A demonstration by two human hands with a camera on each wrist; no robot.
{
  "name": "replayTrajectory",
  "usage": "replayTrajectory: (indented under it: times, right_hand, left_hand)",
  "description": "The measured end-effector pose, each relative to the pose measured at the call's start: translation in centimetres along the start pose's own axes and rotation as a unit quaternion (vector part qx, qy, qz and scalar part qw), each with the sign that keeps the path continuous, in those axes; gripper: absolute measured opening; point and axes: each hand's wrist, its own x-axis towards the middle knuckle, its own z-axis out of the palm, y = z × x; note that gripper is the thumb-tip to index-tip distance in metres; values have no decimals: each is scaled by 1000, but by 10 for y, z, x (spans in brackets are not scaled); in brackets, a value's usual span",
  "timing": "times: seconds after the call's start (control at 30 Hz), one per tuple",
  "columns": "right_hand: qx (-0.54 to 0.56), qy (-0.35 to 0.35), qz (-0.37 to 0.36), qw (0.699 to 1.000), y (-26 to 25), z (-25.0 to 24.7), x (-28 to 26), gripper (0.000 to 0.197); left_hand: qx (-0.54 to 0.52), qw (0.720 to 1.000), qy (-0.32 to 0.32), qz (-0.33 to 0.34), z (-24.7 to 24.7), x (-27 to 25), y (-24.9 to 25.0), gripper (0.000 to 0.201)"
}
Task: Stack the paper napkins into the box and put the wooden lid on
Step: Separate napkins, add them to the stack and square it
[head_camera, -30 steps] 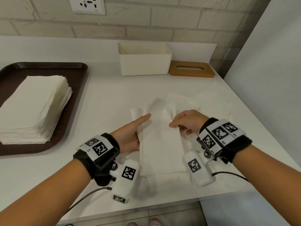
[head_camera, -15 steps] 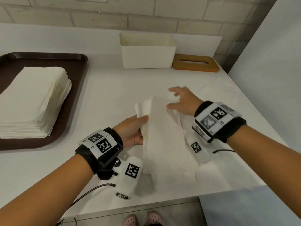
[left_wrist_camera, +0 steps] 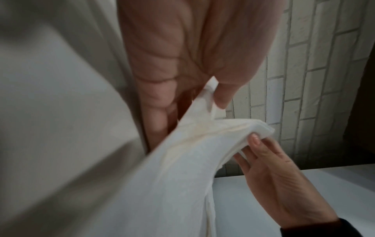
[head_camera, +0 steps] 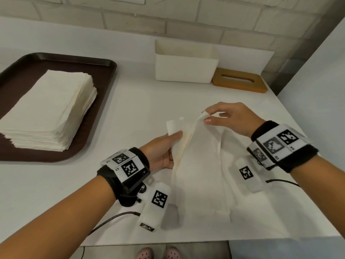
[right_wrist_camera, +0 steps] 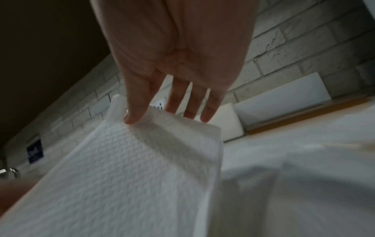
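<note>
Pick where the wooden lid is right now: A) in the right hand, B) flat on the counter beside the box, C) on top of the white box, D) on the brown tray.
B: the wooden lid lies flat on the counter right of the open white box.

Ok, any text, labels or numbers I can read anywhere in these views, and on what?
"L": beside the black-and-white code square on the left wrist band.
Right wrist band: small marks by its code squares, too blurred to read.
Box, wooden lid, napkins: no print visible.
</note>
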Motion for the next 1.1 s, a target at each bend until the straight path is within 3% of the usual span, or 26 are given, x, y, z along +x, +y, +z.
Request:
replayTrajectory:
  times: [0.17,0.27,0.33,0.4,0.57,0.7,0.8,0.87,0.97,1.1]
  right_hand:
    - [134,-103,9,985,-32,-15,8,12]
    - [-32,-187,4,982,-46,-3,28,7]
    - [-172,-239,-19,955,-50,10,42,8]
    - [-219,-269,-26,937,-50,21,51,17]
    - [-227,-270,-41,935,-41,34,63,25]
    - [-267,-252,-27,930,-34,36,67,42]
    - [-290,-252,-49,922,-34,35,64,31]
    - [-271,-242,-71,929,-35,31,60,18]
    - [-194,-238,-80,948,-36,14,46,16]
    - [20,-263,-47,963,-41,-25,14,14]
  left_hand:
    - [-77,997,-26,-17,-6,2,4,63]
    - [-104,994,-25,-17,-7,2,6,72]
    - [-107,993,-45,-20,-8,0,6,78]
    - [-101,993,-58,-23,-9,-1,6,82]
    - [-89,993,-71,-16,-9,-2,6,83]
    - [-85,994,-64,-14,-9,-2,6,82]
    - [-81,995,-61,-5,-8,-2,5,80]
    - [-91,994,-62,-5,-9,0,4,79]
    - [-99,994,-51,-13,-12,4,2,80]
    - [-46,999,-3,-24,-4,4,3,51]
